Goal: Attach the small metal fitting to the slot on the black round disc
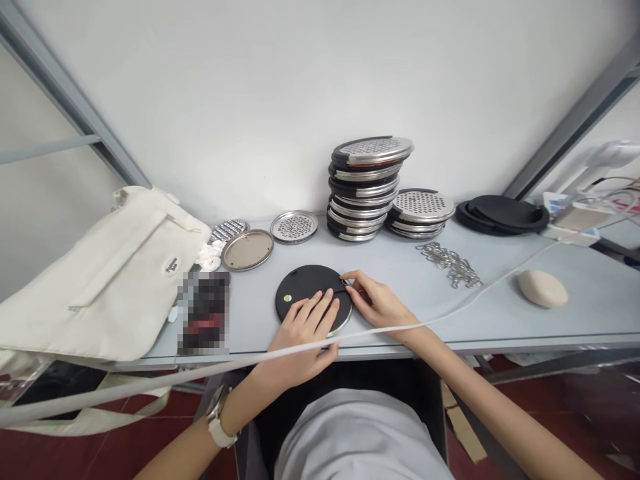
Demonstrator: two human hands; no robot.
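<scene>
A round black disc with a small green-and-white sticker lies flat near the front edge of the table, a bit of metal rim showing at its lower right. My left hand rests on it, fingers stretched out over its near side and thumb at the front edge. At the disc's right edge, thumb and fingertips of my right hand pinch a small metal ring; its exact shape is partly covered by the fingers. Behind and to the right lies a loose heap of similar-looking metal rings or clips.
Metal graters with black rims stand in a tall stack and a shorter stack. Loose grater plates, black round parts, a beige oval object and a cream bag surround the workspace. A white cable crosses in front.
</scene>
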